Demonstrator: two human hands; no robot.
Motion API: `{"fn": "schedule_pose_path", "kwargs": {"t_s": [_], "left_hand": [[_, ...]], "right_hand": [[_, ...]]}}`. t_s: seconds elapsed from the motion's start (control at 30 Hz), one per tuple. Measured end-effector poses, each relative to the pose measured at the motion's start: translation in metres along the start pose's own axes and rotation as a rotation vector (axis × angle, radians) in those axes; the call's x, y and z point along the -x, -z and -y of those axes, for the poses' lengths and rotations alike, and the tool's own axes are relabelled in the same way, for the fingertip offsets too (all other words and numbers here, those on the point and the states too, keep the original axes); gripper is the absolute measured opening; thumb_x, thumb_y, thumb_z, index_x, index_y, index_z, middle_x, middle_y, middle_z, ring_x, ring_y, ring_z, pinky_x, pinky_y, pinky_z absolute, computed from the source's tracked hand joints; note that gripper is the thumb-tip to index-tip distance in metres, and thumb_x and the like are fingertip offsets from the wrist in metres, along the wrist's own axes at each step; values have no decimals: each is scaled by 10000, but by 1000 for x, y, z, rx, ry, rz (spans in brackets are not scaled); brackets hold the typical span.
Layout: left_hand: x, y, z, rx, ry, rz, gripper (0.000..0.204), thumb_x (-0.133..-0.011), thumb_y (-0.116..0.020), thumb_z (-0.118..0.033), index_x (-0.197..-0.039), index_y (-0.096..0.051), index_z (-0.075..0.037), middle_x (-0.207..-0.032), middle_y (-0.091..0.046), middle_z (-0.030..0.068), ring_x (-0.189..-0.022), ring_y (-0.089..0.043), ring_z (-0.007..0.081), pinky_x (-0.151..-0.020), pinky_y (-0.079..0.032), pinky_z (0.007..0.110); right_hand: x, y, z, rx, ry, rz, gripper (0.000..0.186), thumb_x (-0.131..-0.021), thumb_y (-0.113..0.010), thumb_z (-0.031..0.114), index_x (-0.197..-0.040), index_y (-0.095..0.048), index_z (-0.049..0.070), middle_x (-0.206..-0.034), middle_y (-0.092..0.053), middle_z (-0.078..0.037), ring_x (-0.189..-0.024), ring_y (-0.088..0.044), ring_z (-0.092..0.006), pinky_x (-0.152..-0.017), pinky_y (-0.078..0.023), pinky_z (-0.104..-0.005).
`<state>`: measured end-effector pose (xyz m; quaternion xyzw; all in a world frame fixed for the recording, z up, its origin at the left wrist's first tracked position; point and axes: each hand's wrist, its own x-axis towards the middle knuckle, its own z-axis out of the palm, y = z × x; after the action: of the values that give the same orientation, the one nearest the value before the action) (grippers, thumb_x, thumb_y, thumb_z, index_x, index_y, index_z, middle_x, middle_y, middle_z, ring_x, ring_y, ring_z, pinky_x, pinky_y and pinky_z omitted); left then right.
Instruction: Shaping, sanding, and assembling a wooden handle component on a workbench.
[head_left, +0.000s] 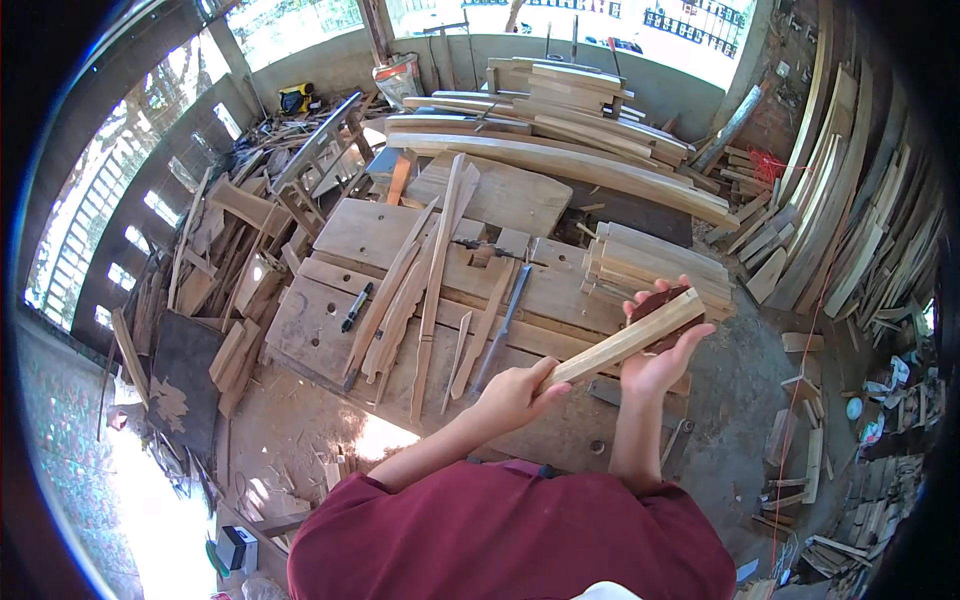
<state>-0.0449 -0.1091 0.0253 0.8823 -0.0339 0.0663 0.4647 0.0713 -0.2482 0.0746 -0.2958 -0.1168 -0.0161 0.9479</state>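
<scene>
A pale squared wooden bar (625,340) slants up to the right in front of me, above the worktable. My left hand (514,396) is closed round its near end. Palm up, my right hand (655,372) cradles the far end, with a dark red-brown sheet (668,341) that looks like sandpaper between palm and wood. Its fingers curl up past the far side of the sheet. On the worktable (298,325) beyond lie long thin wooden strips (432,300), a blue-grey metal bar (504,325) and a dark marker-like tool (356,308).
Stacked short boards (660,262) sit on the table's right side. Long planks (560,155) are piled behind it. Offcuts (235,280) heap up at the left, and tall boards (850,170) lean along the right wall. A red cord (808,310) hangs at the right.
</scene>
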Motion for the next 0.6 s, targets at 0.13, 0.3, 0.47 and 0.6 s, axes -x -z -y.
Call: {"fn": "schedule_pose_path", "kwargs": {"t_s": [0.13, 0.3, 0.47, 0.6], "left_hand": [[-11, 3, -14, 30, 12, -49, 348, -900, -515, -391, -919, -466, -48, -600, -538, 183, -570, -549, 392, -521, -397, 462], [-8, 0, -9, 46, 38, 9, 351, -904, -508, -394, -917, -460, -47, -596, -537, 185, -575, -550, 392, -526, -402, 461], [-5, -8, -3, 49, 57, 68, 350, -907, -505, -395, -903, -451, -50, -605, -542, 187, -593, -551, 397, -528, -398, 456], [-16, -5, -8, 76, 87, 49, 350, -913, -494, -403, -943, -476, -55, -627, -558, 189, -614, -566, 394, -545, -410, 441]], "right_hand": [[36, 4, -29, 63, -177, 144, 713, -847, -378, 654, -1256, -399, 71, -1039, -563, -101, -860, -593, -266, -783, -473, -416], [19, 9, -14, 79, -152, 108, 712, -847, -372, 655, -1242, -416, 65, -1028, -569, -104, -856, -599, -265, -768, -477, -390], [9, 19, -8, 42, -62, 31, 685, -855, -367, 644, -1221, -429, 68, -1020, -577, -97, -850, -595, -257, -765, -474, -379], [38, 8, -24, 149, -198, 41, 677, -870, -336, 638, -1223, -422, 67, -1013, -577, -102, -841, -598, -264, -771, -471, -398]]}}
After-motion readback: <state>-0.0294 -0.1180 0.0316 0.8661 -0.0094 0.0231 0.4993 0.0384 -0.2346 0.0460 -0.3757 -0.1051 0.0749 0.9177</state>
